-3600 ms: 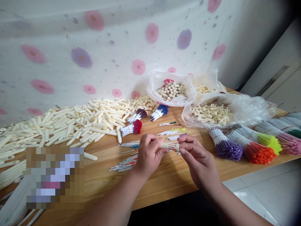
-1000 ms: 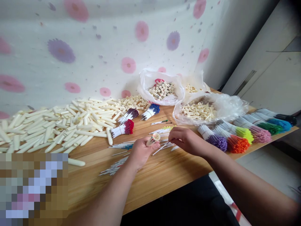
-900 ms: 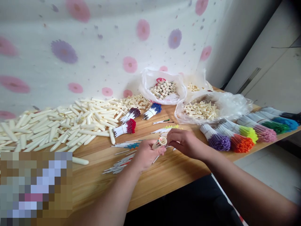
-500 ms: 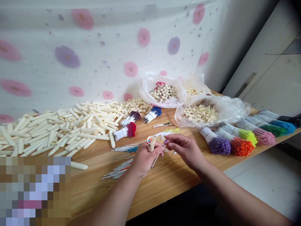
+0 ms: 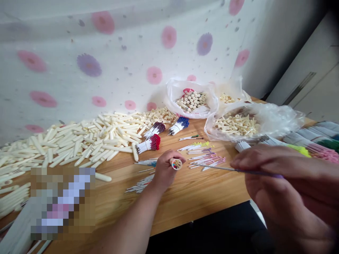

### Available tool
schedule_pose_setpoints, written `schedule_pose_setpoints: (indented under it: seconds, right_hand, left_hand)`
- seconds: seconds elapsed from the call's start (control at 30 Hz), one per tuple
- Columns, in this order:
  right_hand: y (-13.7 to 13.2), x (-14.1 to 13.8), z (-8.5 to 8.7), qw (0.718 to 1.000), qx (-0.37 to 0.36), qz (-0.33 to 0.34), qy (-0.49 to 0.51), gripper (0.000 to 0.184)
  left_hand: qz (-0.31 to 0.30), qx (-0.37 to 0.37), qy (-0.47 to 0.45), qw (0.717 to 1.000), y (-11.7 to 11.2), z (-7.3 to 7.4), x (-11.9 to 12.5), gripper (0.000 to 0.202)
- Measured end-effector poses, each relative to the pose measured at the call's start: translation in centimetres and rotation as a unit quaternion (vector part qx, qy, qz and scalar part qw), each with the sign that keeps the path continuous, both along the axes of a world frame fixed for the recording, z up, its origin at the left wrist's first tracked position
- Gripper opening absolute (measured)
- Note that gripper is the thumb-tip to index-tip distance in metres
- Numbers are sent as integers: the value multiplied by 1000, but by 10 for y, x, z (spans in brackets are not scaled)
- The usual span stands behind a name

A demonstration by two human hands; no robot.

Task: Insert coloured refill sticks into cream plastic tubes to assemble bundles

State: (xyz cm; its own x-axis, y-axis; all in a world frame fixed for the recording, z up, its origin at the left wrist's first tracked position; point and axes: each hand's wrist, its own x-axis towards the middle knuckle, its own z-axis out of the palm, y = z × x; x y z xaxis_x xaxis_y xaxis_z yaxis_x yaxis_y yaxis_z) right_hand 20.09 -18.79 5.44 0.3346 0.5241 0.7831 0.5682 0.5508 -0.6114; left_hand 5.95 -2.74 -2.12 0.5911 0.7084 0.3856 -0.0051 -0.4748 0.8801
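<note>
In the head view, the left hand (image 5: 164,172) kept its grip closed around the tube (image 5: 177,162), with coloured tips (image 5: 174,165) inside. Right of the tube, the right hand (image 5: 288,192) pinched a purple stick (image 5: 222,168), not yet inside. So the tube seemed partly filled; loose sticks (image 5: 206,160) lay beyond it.

Loose sticks (image 5: 202,156) (on table (image 5: 201,197)) before plastic bags (image 5: 280,120).

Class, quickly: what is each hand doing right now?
Left hand: closed, holding a pen barrel.
Right hand: closed, holding a purple-ended refill.
</note>
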Motion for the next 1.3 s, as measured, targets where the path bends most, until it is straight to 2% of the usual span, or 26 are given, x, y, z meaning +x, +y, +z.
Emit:
schedule_pose_setpoints:
  seconds: [0.07,0.13,0.23,0.33,0.47,0.57,0.67,0.77,0.87,1.03,1.2,1.3]
  right_hand:
    - [-8,-7,12,999,-12,-18,-50,17]
    - [-8,-11,17,993,-42,-2,-112,19]
    - [4,-10,16,979,-29,24,-202,21]
    - [17,-9,11,972,7,32,-234,20]
    - [27,-15,0,976,17,44,-215,24]
    - [32,-19,-10,986,4,23,-168,27]
    - [37,-17,-21,992,-16,-10,-121,26]
    - [39,-9,-31,991,-46,-25,-121,22]
    - [40,-2,-41,984,-63,-46,-163,22]
    - [40,2,-51,976,-42,-106,-185,21]
    - [44,4,-52,984,-73,-87,-139,14]
    - [45,2,-57,990,-96,-71,-74,11]
  left_hand:
    - [-3,21,-4,1000,1,-2,0,17]
    - [-2,30,-6,1000,2,-3,0,15]
    - [-4,36,-2,999,1,-2,1,13]
    - [-7,42,1,999,0,0,2,15]
    - [-14,55,-10,998,0,-3,2,19]
    - [-3,77,-6,997,2,-6,0,19]
    - [5,112,13,994,3,-5,-4,36]
    - [-25,145,35,988,0,-1,-7,50]
    - [-34,162,59,984,-3,1,-7,49]
    - [-4,205,69,976,-4,-3,-4,44]
    - [34,237,61,969,-4,-6,-1,41]
    - [68,255,59,963,-5,-7,0,38]
